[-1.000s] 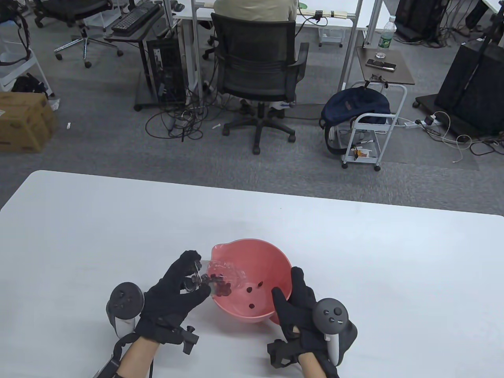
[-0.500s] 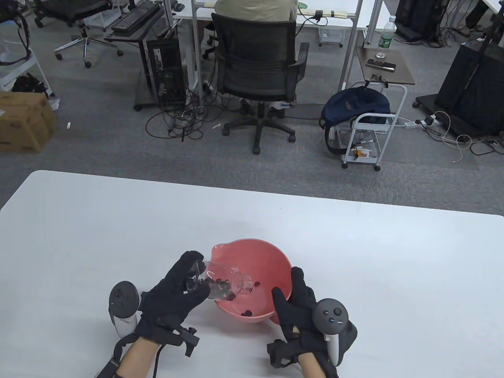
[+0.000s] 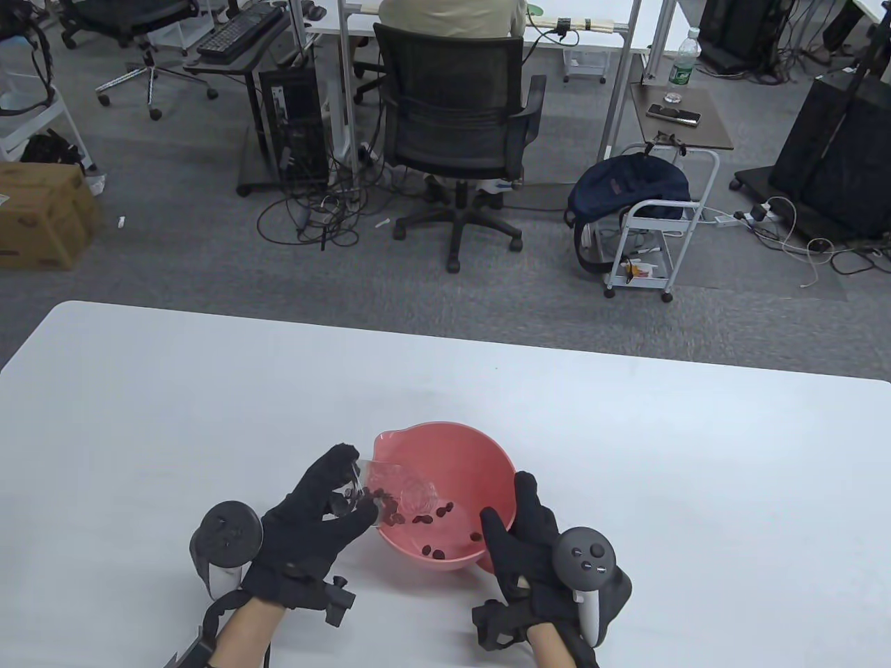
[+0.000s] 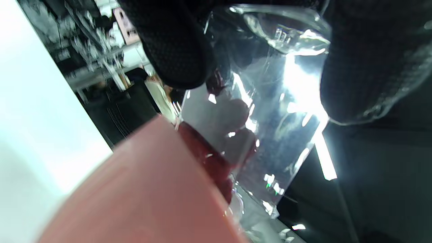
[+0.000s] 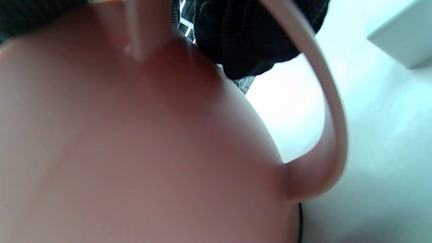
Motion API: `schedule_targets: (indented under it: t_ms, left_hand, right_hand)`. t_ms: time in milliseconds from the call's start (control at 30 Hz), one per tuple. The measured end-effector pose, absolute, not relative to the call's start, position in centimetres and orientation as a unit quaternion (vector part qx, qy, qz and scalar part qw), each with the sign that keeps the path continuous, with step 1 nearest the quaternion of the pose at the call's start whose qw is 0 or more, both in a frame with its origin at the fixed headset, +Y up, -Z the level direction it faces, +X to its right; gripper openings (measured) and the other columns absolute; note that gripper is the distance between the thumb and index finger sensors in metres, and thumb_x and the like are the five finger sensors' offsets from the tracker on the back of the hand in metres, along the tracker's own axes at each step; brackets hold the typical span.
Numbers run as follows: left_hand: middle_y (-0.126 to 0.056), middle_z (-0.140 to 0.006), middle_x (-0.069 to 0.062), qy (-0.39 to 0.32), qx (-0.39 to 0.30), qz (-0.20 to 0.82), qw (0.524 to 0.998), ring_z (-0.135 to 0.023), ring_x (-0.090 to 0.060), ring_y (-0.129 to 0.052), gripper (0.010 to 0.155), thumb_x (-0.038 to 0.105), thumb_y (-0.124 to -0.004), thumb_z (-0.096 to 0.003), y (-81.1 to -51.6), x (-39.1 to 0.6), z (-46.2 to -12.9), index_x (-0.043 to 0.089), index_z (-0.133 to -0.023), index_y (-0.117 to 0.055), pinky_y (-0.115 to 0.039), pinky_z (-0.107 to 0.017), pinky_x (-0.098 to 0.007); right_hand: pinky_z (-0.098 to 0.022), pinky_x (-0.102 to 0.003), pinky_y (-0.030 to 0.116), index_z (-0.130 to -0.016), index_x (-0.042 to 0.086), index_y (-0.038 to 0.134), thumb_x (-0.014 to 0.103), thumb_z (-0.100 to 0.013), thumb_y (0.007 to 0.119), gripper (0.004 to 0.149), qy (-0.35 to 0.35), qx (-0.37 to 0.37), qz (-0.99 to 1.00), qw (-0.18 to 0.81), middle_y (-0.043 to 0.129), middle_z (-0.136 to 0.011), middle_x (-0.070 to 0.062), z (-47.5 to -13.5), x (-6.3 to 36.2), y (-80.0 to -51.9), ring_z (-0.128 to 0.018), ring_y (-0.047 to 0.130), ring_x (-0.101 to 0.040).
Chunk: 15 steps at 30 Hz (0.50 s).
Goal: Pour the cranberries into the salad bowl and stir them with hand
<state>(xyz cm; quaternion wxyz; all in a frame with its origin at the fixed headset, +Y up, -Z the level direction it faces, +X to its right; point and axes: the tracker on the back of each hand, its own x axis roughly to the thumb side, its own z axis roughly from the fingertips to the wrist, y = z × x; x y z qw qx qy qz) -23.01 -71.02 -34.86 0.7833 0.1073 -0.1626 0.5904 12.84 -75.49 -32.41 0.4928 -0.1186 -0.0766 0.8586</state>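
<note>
Fingers (image 4: 175,50) pinch the clear cup (image 4: 270,111) close-up; overhead, right hand (image 3: 529,543) grips the bowl (image 3: 480,452).

Table: white, smooth rectangular table (image 3: 626,487) with rounded far corners
Lying on it: round pink plastic salad bowl (image 3: 473,452) with a pour spout, near the front edge, tipped slightly

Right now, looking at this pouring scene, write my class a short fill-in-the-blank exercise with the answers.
1. The left hand tips a clear ____ over the bowl.
2. The salad bowl is ____ in colour.
3. The right hand steadies the bowl at its ____.
4. The cranberries have landed ____ the bowl.

Answers: cup; pink; rim; inside
</note>
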Motion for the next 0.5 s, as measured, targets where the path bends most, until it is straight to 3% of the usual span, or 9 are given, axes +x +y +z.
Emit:
schedule_targets:
  t_ms: [67,133,167,233,267,333,367,433,500]
  left_hand:
    - [-0.073,-0.116,0.009,-0.155,0.089,0.646,0.742,-0.099,-0.027,-0.089,0.082,0.056,-0.108,-0.0348,-71.03,-22.64,-34.64,0.048,-0.103,-0.065,-0.089,-0.062,-0.032]
    - [-0.072,-0.116,0.012,-0.143,0.143,0.522,0.829,-0.099,-0.023,-0.089,0.081,0.061,-0.105,-0.0363,-70.59,-22.91,-34.5,0.05,-0.104,-0.061,-0.09,-0.062,-0.028]
    - [-0.072,-0.116,0.013,-0.157,0.137,0.526,0.825,-0.099,-0.021,-0.089,0.081,0.063,-0.104,-0.0367,-70.72,-23.06,-34.62,0.051,-0.104,-0.061,-0.091,-0.063,-0.026]
    - [-0.073,-0.116,0.01,-0.16,0.084,0.648,0.74,-0.098,-0.025,-0.09,0.081,0.059,-0.107,-0.0353,-71.34,-22.86,-34.87,0.049,-0.104,-0.064,-0.091,-0.061,-0.03]
    - [-0.073,-0.116,0.009,-0.142,0.089,0.652,0.74,-0.099,-0.028,-0.088,0.081,0.054,-0.109,-0.035,-71.16,-22.75,-34.66,0.047,-0.103,-0.066,-0.089,-0.062,-0.033]
    - [-0.072,-0.116,0.012,-0.139,0.146,0.516,0.832,-0.099,-0.024,-0.089,0.081,0.06,-0.105,-0.0364,-70.68,-23.08,-34.57,0.05,-0.104,-0.062,-0.09,-0.062,-0.028]
    - [-0.071,-0.117,0.014,-0.158,0.14,0.513,0.832,-0.1,-0.021,-0.089,0.08,0.064,-0.103,-0.0381,-70.71,-23.17,-34.66,0.051,-0.104,-0.06,-0.091,-0.063,-0.025]
    - [-0.074,-0.116,0.011,-0.169,0.081,0.649,0.737,-0.098,-0.025,-0.09,0.08,0.06,-0.106,-0.0352,-71.28,-22.69,-34.82,0.049,-0.103,-0.065,-0.091,-0.061,-0.029]
    - [-0.074,-0.116,0.01,-0.139,0.113,0.601,0.779,-0.098,-0.027,-0.089,0.08,0.056,-0.108,-0.0351,-70.92,-22.58,-34.52,0.048,-0.103,-0.066,-0.09,-0.062,-0.031]
  right_hand:
    - [-0.047,-0.03,0.084,-0.105,0.04,0.05,0.073,-0.042,0.079,0.077,-0.077,-0.119,0.858,0.493,0.076,-0.093,-0.006,-32.41,12.84,-75.5,-0.068,0.088,-0.023]
    - [-0.047,-0.03,0.084,-0.105,0.04,0.05,0.073,-0.042,0.079,0.077,-0.076,-0.118,0.858,0.494,0.076,-0.093,-0.006,-32.43,12.85,-75.49,-0.068,0.088,-0.023]
    - [-0.047,-0.031,0.084,-0.105,0.04,0.05,0.073,-0.042,0.079,0.077,-0.076,-0.118,0.858,0.493,0.076,-0.093,-0.006,-32.42,12.84,-75.48,-0.068,0.088,-0.023]
    - [-0.047,-0.03,0.084,-0.105,0.04,0.05,0.073,-0.042,0.079,0.077,-0.076,-0.119,0.859,0.493,0.076,-0.093,-0.006,-32.41,12.83,-75.51,-0.068,0.088,-0.023]
    - [-0.047,-0.03,0.084,-0.105,0.041,0.05,0.073,-0.042,0.079,0.077,-0.077,-0.119,0.858,0.493,0.076,-0.093,-0.006,-32.42,12.83,-75.51,-0.068,0.088,-0.023]
    - [-0.047,-0.03,0.084,-0.105,0.04,0.05,0.073,-0.041,0.079,0.077,-0.075,-0.118,0.858,0.494,0.076,-0.093,-0.006,-32.44,12.84,-75.5,-0.068,0.088,-0.023]
    - [-0.047,-0.03,0.084,-0.105,0.04,0.05,0.073,-0.042,0.079,0.077,-0.075,-0.117,0.858,0.494,0.076,-0.093,-0.006,-32.44,12.84,-75.5,-0.068,0.088,-0.023]
    - [-0.047,-0.03,0.084,-0.105,0.041,0.05,0.073,-0.042,0.079,0.077,-0.076,-0.118,0.859,0.493,0.076,-0.093,-0.006,-32.43,12.82,-75.52,-0.068,0.088,-0.023]
    - [-0.047,-0.03,0.084,-0.105,0.04,0.05,0.073,-0.042,0.079,0.077,-0.076,-0.118,0.858,0.494,0.076,-0.093,-0.006,-32.47,12.85,-75.53,-0.068,0.088,-0.023]
